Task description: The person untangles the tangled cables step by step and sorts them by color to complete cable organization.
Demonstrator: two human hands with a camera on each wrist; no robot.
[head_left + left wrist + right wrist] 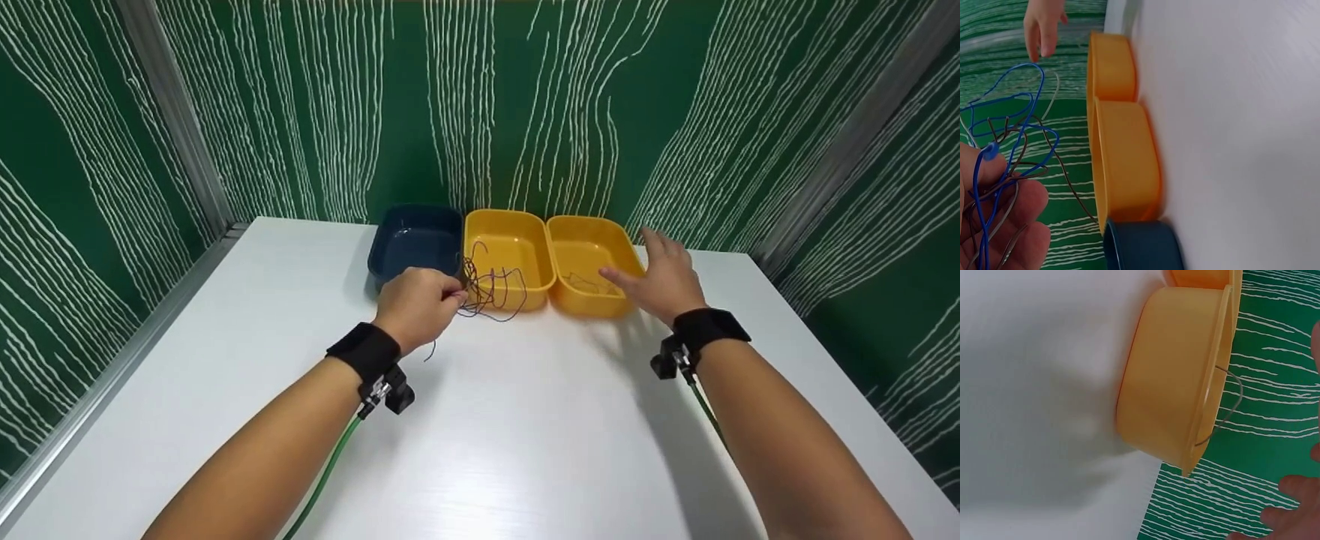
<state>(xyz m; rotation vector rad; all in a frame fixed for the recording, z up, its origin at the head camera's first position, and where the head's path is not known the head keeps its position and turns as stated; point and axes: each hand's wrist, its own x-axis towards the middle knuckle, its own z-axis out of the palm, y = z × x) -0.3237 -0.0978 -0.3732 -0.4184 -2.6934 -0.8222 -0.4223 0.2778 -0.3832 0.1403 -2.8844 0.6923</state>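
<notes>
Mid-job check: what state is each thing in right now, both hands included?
Left hand: fingers curled round the wire bundle.
Wire bundle: tangled, held, ends sticking out.
Right hand: thumb and fingers apart, holding nothing.
Dark blue bin: upright, open-topped.
Middle yellow bin: upright, open-topped.
Right yellow bin: upright, open-topped, with thin wire inside.
Thin wire: bent, part showing above the rim.
Wrist straps: fastened.

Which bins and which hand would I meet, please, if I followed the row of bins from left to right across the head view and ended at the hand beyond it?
Dark blue bin → middle yellow bin → right-hand yellow bin → right hand.
</notes>
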